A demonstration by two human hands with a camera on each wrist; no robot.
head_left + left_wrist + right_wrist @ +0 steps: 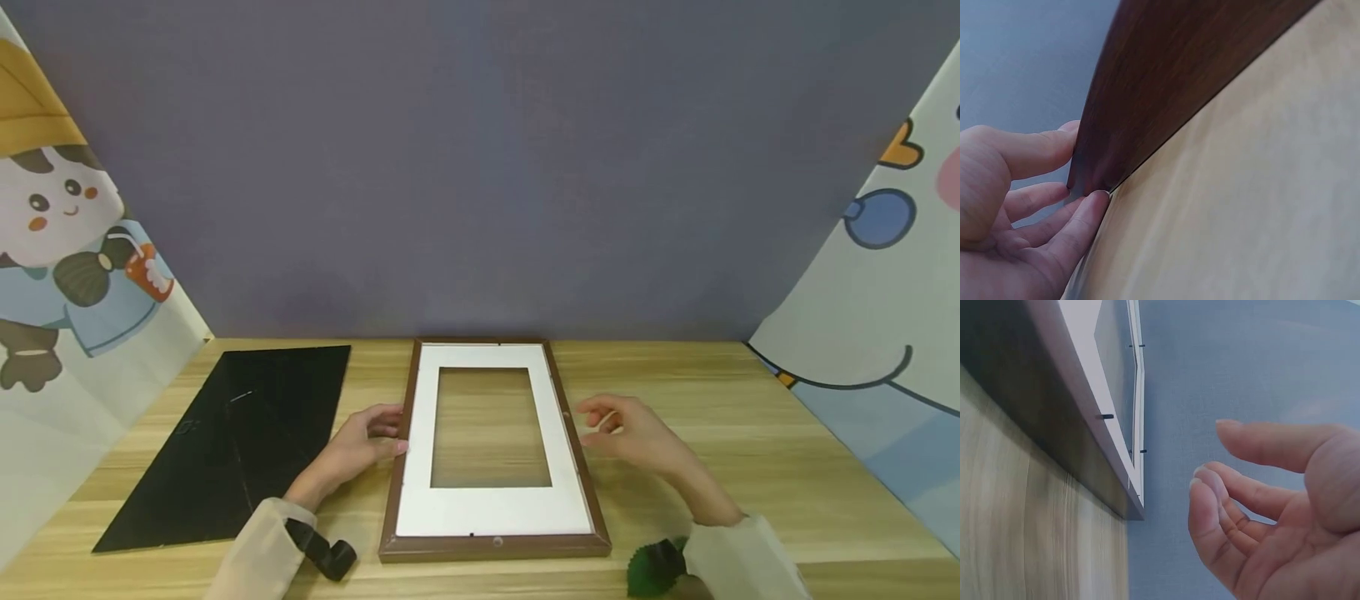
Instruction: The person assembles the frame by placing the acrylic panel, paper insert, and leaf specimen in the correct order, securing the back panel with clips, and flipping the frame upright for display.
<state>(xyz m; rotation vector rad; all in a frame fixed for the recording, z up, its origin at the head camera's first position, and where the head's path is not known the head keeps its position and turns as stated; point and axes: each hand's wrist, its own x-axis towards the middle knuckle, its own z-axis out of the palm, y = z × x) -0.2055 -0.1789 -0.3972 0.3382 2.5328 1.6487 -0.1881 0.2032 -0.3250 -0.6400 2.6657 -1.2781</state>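
Observation:
A brown picture frame lies on the table with a white mat inside it. Through the mat's rectangular opening the wood grain shows. My left hand is at the frame's left side; in the left wrist view its thumb and fingertips pinch the brown edge. On the other side, my right hand hovers just off the frame's right edge, fingers loosely bent, holding nothing. Small black tabs stick out along the frame's inner rim in the right wrist view.
A black backing board lies flat on the table, left of my left hand. Behind the wooden table rises a grey panel. Cartoon-printed panels stand at both sides. A green leaf-shaped piece shows by the right cuff.

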